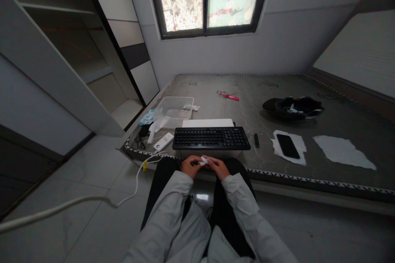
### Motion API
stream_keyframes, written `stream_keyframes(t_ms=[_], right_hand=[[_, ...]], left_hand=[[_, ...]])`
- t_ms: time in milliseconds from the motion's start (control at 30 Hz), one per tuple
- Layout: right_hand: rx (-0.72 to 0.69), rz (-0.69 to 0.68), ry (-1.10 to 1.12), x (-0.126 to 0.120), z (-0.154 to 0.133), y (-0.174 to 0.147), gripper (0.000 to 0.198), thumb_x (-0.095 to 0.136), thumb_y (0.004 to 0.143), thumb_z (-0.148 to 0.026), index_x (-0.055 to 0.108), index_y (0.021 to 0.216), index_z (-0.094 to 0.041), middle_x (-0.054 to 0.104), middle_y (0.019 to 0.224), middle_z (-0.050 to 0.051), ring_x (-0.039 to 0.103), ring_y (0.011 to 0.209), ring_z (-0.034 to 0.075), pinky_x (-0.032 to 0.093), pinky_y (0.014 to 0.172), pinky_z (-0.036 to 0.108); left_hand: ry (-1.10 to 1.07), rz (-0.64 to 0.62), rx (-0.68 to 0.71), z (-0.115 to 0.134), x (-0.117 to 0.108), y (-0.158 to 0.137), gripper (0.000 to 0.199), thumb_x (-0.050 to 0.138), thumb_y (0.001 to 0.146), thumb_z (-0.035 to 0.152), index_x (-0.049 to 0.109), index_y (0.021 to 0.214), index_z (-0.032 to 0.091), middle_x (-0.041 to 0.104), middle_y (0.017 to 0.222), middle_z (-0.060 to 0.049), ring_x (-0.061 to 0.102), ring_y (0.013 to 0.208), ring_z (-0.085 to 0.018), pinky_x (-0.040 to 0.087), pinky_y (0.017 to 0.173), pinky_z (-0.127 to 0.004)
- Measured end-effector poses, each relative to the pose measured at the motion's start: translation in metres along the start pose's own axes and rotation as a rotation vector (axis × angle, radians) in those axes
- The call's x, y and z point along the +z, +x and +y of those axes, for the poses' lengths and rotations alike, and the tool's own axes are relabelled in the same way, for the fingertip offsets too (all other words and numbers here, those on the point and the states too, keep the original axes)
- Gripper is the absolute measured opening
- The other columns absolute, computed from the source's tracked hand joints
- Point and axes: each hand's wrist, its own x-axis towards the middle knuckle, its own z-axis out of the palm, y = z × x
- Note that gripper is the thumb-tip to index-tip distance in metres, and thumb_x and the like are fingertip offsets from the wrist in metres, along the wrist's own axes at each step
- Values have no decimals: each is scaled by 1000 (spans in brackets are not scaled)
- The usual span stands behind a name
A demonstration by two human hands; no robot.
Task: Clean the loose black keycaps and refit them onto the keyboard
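Between my knees, just in front of the keyboard, my left hand (190, 166) and my right hand (218, 167) meet with fingers closed. A small white piece (203, 160), like tissue or wipe, is pinched between them. Something dark shows at my left fingertips, too small to name. The black keyboard (211, 138) lies right beyond my hands, resting at its back on a white flat box (208, 123). To its right is a short black stick-like object (256, 140).
A white power strip (163, 142) with a cable, a clear plastic bin (175, 111) and a blue packet (147, 118) sit left. Rightward are a phone (288, 146) on white paper, another paper sheet (344, 151) and a black cap (293, 108). A red wrapper (230, 96) lies farther back.
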Motion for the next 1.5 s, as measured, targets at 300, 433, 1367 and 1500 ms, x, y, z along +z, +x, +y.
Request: stream_keyframes(t_ms=[300, 433, 1367, 1500], right_hand=[[-105, 16, -154, 2, 4, 1, 36, 61, 69, -42, 65, 96, -19, 66, 98, 7, 60, 90, 22, 46, 83, 35], [-93, 39, -88, 0, 7, 2, 34, 62, 69, -37, 64, 98, -19, 66, 99, 7, 60, 92, 21, 46, 83, 35], [6, 176, -107, -5, 16, 7, 51, 69, 59, -44, 65, 98, -12, 69, 91, 9, 63, 83, 24, 48, 79, 38], [13, 193, -117, -3, 15, 6, 51, 68, 59, -47, 66, 96, -11, 69, 87, 9, 64, 79, 24, 49, 75, 36]], left_hand=[[116, -41, 117, 1, -2, -5, 13, 68, 62, 21, 71, 75, 19, 64, 81, -3, 52, 55, -9, 42, 50, -21], [143, -50, 121, 2, -1, -4, 17, 70, 61, 25, 70, 77, 20, 64, 82, -3, 51, 54, -8, 41, 50, -20], [193, 19, -55, 14, -2, -4, 23, 57, 70, 40, 60, 74, 18, 62, 69, 3, 46, 43, -5, 35, 46, -18], [96, 27, -181, 16, -1, -3, 22, 50, 75, 40, 53, 76, 19, 62, 65, 3, 49, 36, -6, 35, 38, -18]])
